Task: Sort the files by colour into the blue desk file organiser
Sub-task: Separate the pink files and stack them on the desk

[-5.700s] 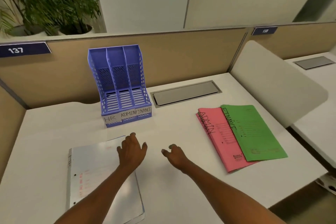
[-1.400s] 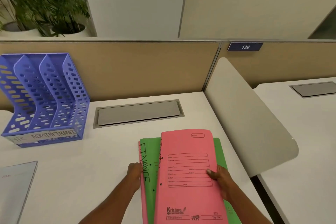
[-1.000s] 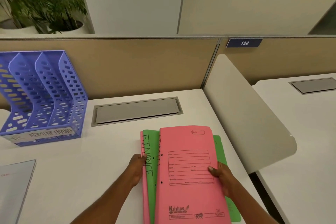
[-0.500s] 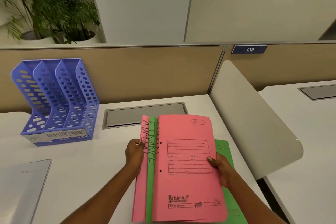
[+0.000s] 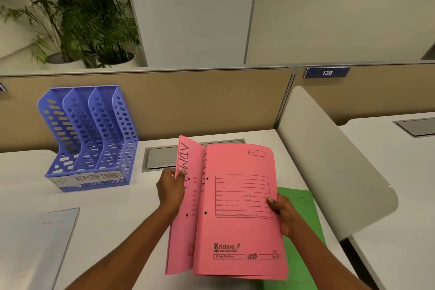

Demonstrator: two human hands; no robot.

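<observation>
I hold two pink files marked ADMIN raised off the desk. My left hand grips the left pink file at its edge; my right hand grips the front pink file on its right side. A green file lies flat on the desk under and to the right of them. The blue desk file organiser stands at the back left with three slots labelled HR, ADMIN and FINANCE; no file shows in it. A white file lies at the near left.
A grey cable hatch is set in the desk behind the pink files. A tan partition runs along the back, and a white curved divider bounds the desk on the right. Potted plants stand behind the partition.
The pink files have been lifted higher and tilted up. The green file that was between them has dropped out and now lies on the desk.
</observation>
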